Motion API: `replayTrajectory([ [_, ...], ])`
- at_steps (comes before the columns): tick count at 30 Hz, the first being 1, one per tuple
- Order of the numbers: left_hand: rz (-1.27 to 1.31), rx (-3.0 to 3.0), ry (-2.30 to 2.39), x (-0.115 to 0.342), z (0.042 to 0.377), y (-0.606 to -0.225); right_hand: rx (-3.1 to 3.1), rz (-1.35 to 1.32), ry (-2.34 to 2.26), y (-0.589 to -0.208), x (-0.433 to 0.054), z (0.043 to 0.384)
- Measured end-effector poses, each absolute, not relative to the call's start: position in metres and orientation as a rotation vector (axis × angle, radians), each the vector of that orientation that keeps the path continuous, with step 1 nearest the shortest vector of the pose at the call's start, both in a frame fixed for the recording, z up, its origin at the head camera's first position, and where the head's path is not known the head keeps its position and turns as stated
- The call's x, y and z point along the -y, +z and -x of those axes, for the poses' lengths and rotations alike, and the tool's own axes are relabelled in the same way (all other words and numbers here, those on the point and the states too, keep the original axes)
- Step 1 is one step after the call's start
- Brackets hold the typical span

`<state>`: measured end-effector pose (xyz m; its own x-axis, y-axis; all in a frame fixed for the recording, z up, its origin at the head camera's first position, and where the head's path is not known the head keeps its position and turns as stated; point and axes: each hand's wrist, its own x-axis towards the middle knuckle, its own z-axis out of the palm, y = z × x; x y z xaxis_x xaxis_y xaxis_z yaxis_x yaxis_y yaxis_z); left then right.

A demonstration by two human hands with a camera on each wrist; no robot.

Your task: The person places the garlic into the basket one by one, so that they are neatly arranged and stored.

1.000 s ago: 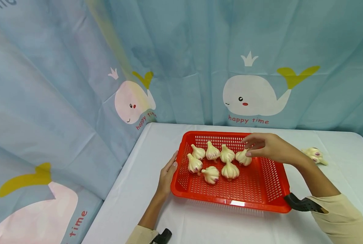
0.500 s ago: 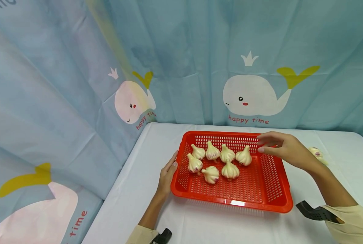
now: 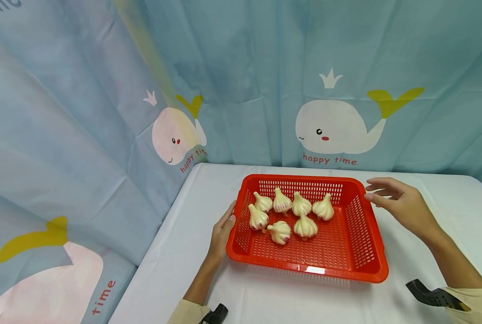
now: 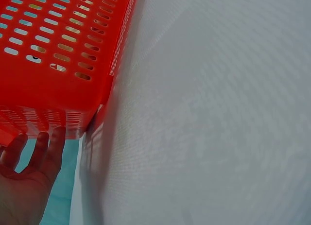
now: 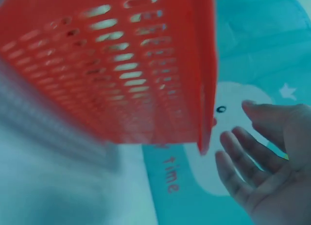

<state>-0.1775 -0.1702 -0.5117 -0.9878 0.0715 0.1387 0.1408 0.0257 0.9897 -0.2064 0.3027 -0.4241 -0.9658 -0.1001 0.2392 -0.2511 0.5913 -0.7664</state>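
A red plastic basket [image 3: 342,252] sits on the white-covered table with several garlic bulbs [image 3: 305,226] inside, mostly towards its left and back. My left hand [image 3: 221,234] rests against the basket's left wall; in the left wrist view its fingertips [image 4: 59,132] touch the perforated side, fingers fairly straight. My right hand [image 3: 408,209] hovers just outside the basket's back right corner, holding nothing. In the right wrist view the fingers [image 5: 243,169] are loosely bent and spread, apart from the basket wall. A garlic bulb seen earlier on the table at right is now hidden behind this hand.
A white cloth covers the table [image 3: 180,252], whose far edge meets a blue curtain [image 3: 249,126] printed with whales. Another curtain face closes off the left side. Black straps with camera mounts [image 3: 435,294] sit at both wrists.
My right hand has moved right, from over the rightmost garlic bulb in the basket to beyond the basket's right rim. The left hand, basket and bulbs inside look unmoved.
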Motion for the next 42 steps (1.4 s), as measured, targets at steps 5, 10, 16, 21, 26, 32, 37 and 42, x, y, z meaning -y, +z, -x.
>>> replayTrajectory([
  [5,0.232,2.217,-2.143,0.171,0.178,-0.513,2.654,-0.165,1.279,-0.436,-0.314,0.205],
  [10,0.23,2.215,-2.148,0.171,0.178,-0.514,2.702,-0.025,1.265,-0.445,-0.326,0.206],
  [16,0.224,2.208,-2.162,0.171,0.178,-0.513,2.69,0.083,1.267,-0.455,-0.344,0.205],
  [21,0.224,2.212,-2.159,0.17,0.179,-0.513,2.676,0.153,1.188,-0.464,-0.353,0.204],
  [26,0.223,2.219,-2.156,0.17,0.179,-0.513,2.674,0.217,1.136,-0.47,-0.36,0.203],
  [32,0.225,2.217,-2.154,0.17,0.179,-0.513,2.674,0.275,1.128,-0.474,-0.367,0.202],
  [37,0.224,2.223,-2.151,0.17,0.178,-0.512,2.7,0.334,1.057,-0.476,-0.371,0.204],
  [42,0.22,2.223,-2.153,0.171,0.178,-0.512,2.733,0.336,1.03,-0.481,-0.376,0.205],
])
